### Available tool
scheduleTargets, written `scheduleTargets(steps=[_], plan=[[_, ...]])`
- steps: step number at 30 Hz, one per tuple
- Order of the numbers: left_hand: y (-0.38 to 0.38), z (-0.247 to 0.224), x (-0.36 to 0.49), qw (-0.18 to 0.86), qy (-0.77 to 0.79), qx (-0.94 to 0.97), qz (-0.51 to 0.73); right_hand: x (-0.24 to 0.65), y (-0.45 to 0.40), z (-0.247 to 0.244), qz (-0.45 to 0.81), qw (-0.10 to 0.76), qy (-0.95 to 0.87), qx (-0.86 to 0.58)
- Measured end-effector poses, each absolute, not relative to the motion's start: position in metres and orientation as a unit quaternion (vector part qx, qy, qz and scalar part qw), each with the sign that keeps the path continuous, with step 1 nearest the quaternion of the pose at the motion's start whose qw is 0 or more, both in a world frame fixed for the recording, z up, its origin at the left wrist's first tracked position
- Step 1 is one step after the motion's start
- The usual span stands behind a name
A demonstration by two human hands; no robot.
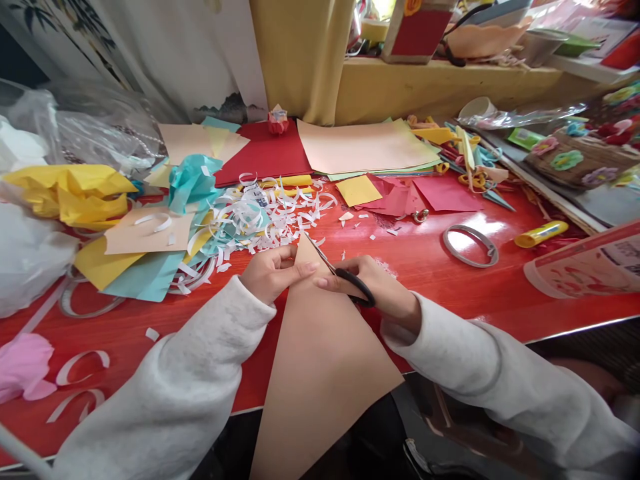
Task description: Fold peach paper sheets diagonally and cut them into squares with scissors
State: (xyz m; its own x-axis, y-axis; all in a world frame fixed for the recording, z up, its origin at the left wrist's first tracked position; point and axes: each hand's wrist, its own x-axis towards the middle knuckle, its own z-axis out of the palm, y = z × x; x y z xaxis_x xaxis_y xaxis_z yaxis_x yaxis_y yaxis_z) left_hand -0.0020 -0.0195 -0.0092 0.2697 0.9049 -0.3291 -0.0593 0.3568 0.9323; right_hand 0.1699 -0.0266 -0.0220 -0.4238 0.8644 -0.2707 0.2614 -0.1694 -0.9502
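Observation:
My left hand (274, 272) pinches a large tan paper (325, 353) near its narrow pointed tip, thumb on top. The sheet widens toward me and hangs past the table's front edge. In my right hand (383, 287) are black-handled scissors (357, 285), fingers wrapped round the handles. Their blades lie along the right side of the paper's tip, close to my left thumb. Just beyond my hands lies a heap of curled white paper strips (255, 223).
Coloured sheets (360, 147) lie at the back of the red table (425, 267). Crumpled yellow paper (75, 190) and plastic bags are at left. To the right are a tape ring (470, 245), a yellow glue stick (541, 235) and a pink-white tub (590, 263).

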Motion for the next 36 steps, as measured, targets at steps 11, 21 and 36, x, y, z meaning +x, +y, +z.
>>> scheduleTargets(steps=[11,21,36], plan=[[-0.012,-0.02,-0.009,0.556,0.546,0.455,0.431,0.17,-0.027,-0.02,0.609,0.233,-0.589,-0.478],[-0.015,-0.017,-0.006,0.573,0.534,0.437,0.442,0.171,-0.027,-0.016,0.612,0.203,-0.611,-0.459],[-0.015,-0.017,-0.003,0.547,0.545,0.445,0.455,0.165,-0.032,-0.017,0.666,0.243,-0.537,-0.457]])
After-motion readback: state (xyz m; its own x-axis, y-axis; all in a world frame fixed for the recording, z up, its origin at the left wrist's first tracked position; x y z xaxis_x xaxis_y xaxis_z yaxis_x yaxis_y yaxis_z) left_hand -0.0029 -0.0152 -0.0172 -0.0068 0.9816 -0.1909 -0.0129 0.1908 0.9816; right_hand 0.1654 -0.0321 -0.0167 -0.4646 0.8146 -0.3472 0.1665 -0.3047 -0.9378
